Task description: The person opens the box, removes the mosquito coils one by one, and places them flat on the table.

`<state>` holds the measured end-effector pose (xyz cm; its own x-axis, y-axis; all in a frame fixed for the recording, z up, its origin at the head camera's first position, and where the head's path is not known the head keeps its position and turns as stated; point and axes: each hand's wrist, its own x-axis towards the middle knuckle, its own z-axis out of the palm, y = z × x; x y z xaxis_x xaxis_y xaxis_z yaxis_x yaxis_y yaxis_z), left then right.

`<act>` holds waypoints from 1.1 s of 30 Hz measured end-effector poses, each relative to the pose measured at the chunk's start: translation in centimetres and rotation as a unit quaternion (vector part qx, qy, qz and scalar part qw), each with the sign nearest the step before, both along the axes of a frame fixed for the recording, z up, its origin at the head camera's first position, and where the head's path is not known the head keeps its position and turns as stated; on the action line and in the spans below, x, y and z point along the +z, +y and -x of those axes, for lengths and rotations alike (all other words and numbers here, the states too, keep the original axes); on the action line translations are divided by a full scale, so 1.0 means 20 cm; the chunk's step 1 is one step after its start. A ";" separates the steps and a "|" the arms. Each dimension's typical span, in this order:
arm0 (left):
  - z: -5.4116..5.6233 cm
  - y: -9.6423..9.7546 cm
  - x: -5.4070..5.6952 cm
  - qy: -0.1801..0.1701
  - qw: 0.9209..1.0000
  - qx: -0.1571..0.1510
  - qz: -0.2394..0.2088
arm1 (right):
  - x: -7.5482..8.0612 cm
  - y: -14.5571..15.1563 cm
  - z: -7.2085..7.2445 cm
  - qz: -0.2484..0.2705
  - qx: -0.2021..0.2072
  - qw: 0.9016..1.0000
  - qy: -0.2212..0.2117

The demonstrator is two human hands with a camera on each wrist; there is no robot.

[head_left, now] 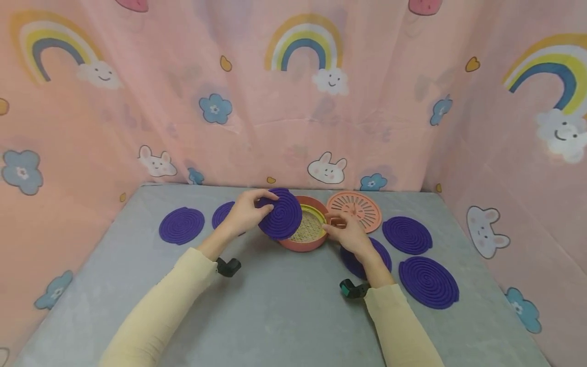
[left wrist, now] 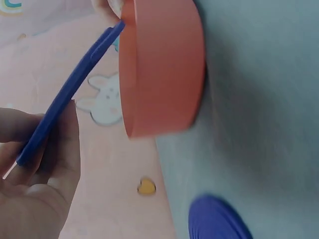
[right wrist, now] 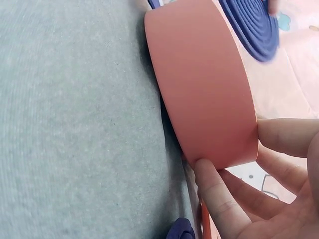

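My left hand (head_left: 243, 211) pinches a purple mosquito coil (head_left: 282, 214) between thumb and fingers. Tilted, the coil overlaps the left side of a round orange-red holder (head_left: 302, 246) in the head view. In the left wrist view, the coil (left wrist: 70, 92) appears edge-on, its far end at the holder's rim. Inside the holder are a yellow ring (head_left: 315, 207) and beige speckled filling (head_left: 306, 229). My right hand (head_left: 352, 235) grips the holder's right side, one fingertip at the rim and another against the outer wall (right wrist: 204, 84).
Behind my right hand lies a slotted salmon lid (head_left: 369, 216). Several purple coils rest on the grey tabletop (head_left: 293, 306): two at left, including one (head_left: 182, 225), and others at right, including one (head_left: 428, 282). A pink patterned curtain (head_left: 275, 132) borders the table.
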<state>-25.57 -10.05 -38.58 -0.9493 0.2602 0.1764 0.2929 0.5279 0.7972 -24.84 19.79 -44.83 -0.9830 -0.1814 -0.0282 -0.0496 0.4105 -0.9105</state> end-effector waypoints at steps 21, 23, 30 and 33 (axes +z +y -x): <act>-0.30 -0.58 -0.02 -0.045 0.996 0.077 0.023 | 0.00 -0.01 -0.01 0.004 -0.007 1.000 0.002; -0.33 -0.61 -0.04 -0.052 0.995 0.084 0.009 | -0.01 -0.01 -0.01 0.001 -0.007 1.000 0.003; -0.37 -0.70 -0.13 -0.097 0.989 0.106 -0.026 | -0.02 0.00 0.00 0.003 -0.011 1.000 0.003; -0.39 -0.72 -0.19 -0.113 0.986 0.117 -0.018 | -0.02 -0.01 0.00 0.003 -0.010 1.000 0.003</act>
<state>-17.82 -24.45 -42.35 -0.9988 0.0265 -0.0415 -0.0212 0.5293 0.8482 -24.80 19.67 -45.19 -0.9868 -0.1609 -0.0204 -0.0473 0.4056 -0.9128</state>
